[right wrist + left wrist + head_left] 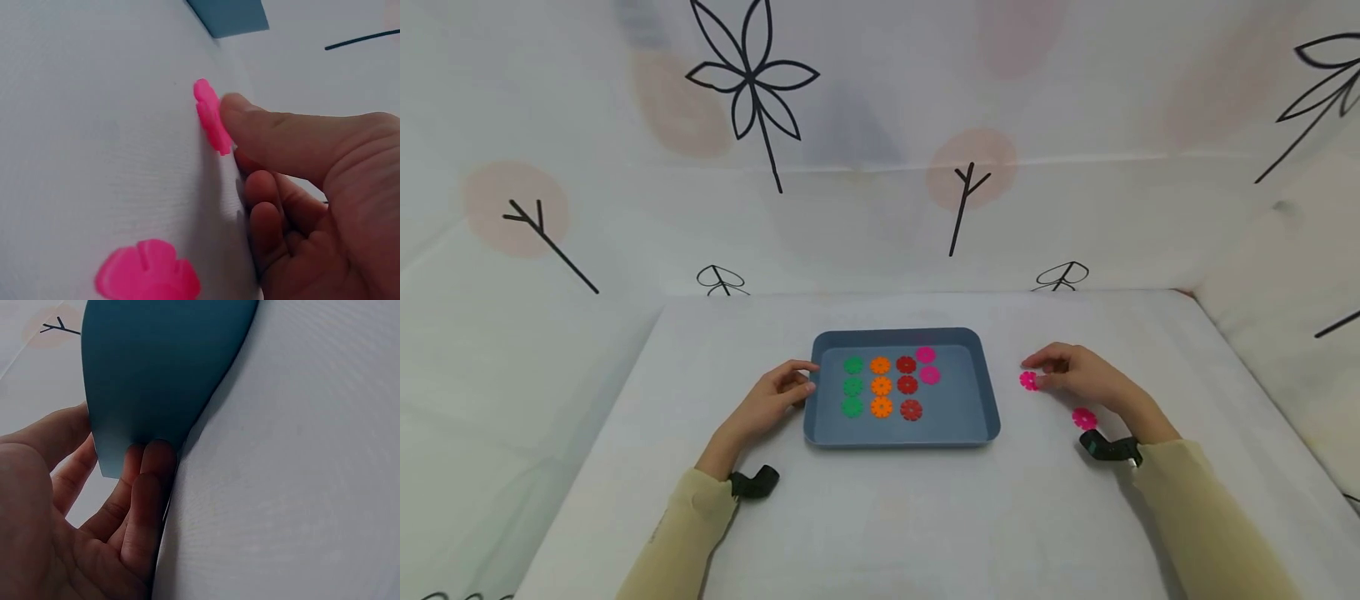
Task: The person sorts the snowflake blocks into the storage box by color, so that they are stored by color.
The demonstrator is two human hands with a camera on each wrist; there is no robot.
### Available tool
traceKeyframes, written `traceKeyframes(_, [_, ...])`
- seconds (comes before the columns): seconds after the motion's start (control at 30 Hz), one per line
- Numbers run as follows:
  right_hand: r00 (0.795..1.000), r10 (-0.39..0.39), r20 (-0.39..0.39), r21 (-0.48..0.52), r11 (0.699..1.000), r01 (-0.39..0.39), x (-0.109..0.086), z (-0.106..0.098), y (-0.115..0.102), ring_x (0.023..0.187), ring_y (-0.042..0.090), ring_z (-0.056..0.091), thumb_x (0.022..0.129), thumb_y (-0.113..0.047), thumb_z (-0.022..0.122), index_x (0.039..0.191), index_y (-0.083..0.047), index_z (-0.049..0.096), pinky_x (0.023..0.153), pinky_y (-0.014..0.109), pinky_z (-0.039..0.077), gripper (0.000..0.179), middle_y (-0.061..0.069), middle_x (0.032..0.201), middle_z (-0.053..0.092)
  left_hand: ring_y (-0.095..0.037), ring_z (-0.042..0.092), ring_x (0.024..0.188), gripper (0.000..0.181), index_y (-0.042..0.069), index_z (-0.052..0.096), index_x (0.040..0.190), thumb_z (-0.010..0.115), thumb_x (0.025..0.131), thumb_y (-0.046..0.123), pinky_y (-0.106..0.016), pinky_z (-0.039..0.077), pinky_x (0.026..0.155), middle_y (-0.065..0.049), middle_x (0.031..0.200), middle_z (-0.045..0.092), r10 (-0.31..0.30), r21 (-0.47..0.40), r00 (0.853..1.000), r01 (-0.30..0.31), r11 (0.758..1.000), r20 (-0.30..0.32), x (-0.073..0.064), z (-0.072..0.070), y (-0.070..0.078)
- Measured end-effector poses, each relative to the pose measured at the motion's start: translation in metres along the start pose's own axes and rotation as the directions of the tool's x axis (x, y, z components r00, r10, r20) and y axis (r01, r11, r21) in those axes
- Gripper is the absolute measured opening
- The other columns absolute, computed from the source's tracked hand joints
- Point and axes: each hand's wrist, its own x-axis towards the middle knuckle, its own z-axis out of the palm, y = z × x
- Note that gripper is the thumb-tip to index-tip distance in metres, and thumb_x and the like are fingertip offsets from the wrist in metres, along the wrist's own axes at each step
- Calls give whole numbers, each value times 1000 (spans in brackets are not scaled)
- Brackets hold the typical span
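Note:
A shallow blue-grey tray (977, 408) lies on the white table. Its flower-shaped pieces stand in columns: three green (852, 386), three orange (881, 386), three red (907, 385) and two pink (929, 375). At the tray's left side my left hand (777, 393) holds the edge, one digit at the rim and other fingertips against the outer wall (162, 369). Right of the tray, my right hand (1078, 375) pinches a pink flower piece (210, 115) by thumb and fingers; it stands tilted in the right wrist view. The fingers behind it are partly hidden.
Another pink flower piece (1084, 418) lies on the table (910, 517) near my right wrist. A black wrist camera (1105, 447) sits on the right wrist and another (756, 482) on the left. White cloth (865, 225) with plant drawings hangs behind the table.

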Motion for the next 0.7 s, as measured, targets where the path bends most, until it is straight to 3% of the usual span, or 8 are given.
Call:
traceKeyframes(0.23, [1000,-2,24,-6,1000,2,3,0,2,90,23,49,85,-15,81,120,-6,70,73,25,43,38,7,102,59,-31,60,91,39,-4,53,136,59,102,13,-37,48,80,-18,105,62,-1,-7,1000,1,1000,1,-1,0,-1])
traceKeyframes(0.7, [999,41,28,-15,999,-41,4,3,-4,90,26,48,84,-6,77,114,-2,68,71,28,44,32,8,93,54,-31,60,91,39,-5,53,136,59,102,12,-37,48,80,-21,105,62,3,-10,1000,-3,1000,-7,-2,1,1])
